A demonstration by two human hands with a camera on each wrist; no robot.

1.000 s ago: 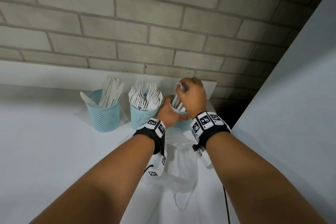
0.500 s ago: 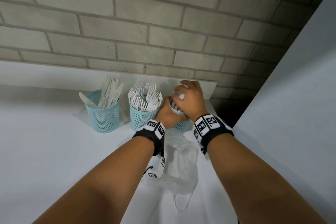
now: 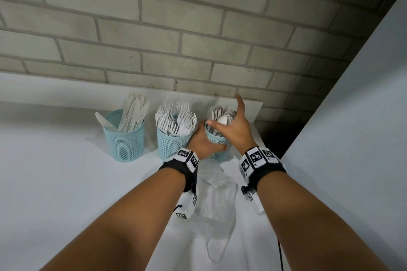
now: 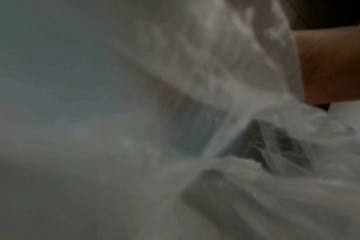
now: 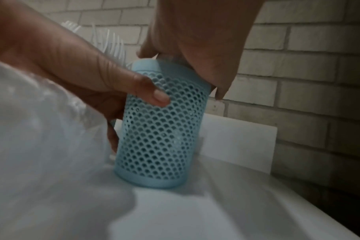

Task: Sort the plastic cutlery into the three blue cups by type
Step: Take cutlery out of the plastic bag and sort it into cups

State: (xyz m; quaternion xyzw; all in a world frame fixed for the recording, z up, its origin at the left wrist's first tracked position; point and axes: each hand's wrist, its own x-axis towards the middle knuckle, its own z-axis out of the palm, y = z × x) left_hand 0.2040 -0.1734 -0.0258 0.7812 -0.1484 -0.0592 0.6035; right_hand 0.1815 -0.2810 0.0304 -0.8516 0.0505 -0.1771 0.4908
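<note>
Three blue mesh cups stand in a row by the wall: knives in the left cup [image 3: 124, 138], forks in the middle cup [image 3: 171, 142], white spoons [image 3: 220, 114] in the right cup [image 3: 217, 138]. My left hand [image 3: 203, 142] grips the right cup from its left side, thumb on the mesh. The right wrist view shows that cup [image 5: 160, 129] upright with the left hand [image 5: 105, 84] curled round it. My right hand [image 3: 226, 116] hovers over the cup's mouth with fingers spread, the palm touching the spoon tops. Seen from the right wrist, my right hand [image 5: 195, 48] covers the rim.
A crumpled clear plastic bag [image 3: 217, 193] lies on the white table [image 3: 66, 182] between my forearms and fills the blurred left wrist view [image 4: 236, 146]. A brick wall [image 3: 198, 28] stands right behind the cups. A grey panel [image 3: 352, 127] closes off the right side.
My right hand was curled over the spoon cup; its fingers have now spread open and the spoon bowls show in the cup. My left hand has kept hold of the cup.
</note>
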